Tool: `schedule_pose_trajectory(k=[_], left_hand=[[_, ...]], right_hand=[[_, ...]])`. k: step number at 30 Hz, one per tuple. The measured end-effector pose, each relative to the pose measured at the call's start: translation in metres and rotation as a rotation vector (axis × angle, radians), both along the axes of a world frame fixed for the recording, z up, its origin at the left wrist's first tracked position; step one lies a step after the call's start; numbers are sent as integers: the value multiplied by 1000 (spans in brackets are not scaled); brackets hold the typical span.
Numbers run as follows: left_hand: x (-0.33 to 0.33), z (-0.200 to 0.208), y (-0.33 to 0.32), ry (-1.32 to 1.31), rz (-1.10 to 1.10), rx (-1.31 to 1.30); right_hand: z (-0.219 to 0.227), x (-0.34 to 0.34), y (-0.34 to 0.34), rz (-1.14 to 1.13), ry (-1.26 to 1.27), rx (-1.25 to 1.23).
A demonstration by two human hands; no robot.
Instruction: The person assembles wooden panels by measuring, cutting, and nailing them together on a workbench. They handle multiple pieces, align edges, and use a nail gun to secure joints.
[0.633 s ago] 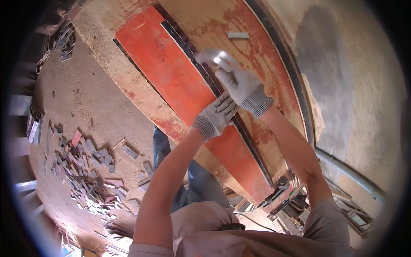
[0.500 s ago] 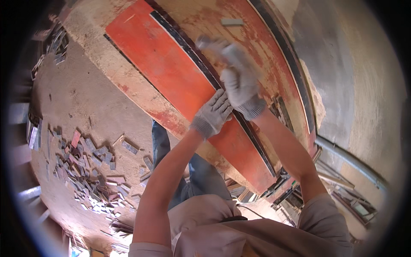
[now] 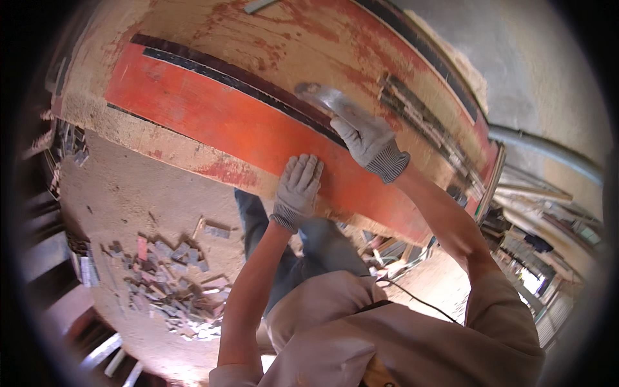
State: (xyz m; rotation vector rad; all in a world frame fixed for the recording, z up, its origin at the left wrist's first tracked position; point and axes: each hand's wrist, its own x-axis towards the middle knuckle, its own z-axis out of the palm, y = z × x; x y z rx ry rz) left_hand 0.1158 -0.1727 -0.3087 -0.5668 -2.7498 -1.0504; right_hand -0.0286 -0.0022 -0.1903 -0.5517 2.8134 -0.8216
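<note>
An orange-red board [image 3: 238, 116] lies slantwise across a large, worn panel. Along its far edge runs a narrow black strip [image 3: 213, 74] with a dark reddish strip beside it. My left hand [image 3: 298, 188], in a grey knitted glove, rests on the near side of the board with its fingers laid flat. Gloved too, my right hand [image 3: 369, 138] is closed round a grey, shiny metal tool [image 3: 329, 100] over the strip's right part. Motion blurs this tool, and its exact kind does not show.
Many wood offcuts [image 3: 174, 277] lie heaped on the dusty floor at lower left. Dark wooden strips [image 3: 425, 126] lie on the panel to the right. A grey pipe [image 3: 545, 151] runs along the wall side, with stacked timber below it.
My view has turned, so the board lies flatter across it. My left hand has left the black strip for the board's near side. The right hand still holds the tool.
</note>
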Motion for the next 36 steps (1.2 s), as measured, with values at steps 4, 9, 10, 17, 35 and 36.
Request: schedule_pose_trajectory(k=[4,9,10,17,35,36], left_hand=[[14,6,2,-52,-14,-102],[-30,44,-14,-113,1,-72],[-46,50,-14,120,28,-113],[-136,27,42,206,-171,-431],[-134,23,35,169,-300,-572],[-137,24,33,191,-346,-575]], right_hand=[[-29,17,-2,212,337,-84],[-6,91,37,-336,-317,169],[6,115,51,-438,-364,134],[-15,215,119,-853,126,-222],[-39,295,227,-1069,36,-129],[-36,298,229,-1076,-85,-152]])
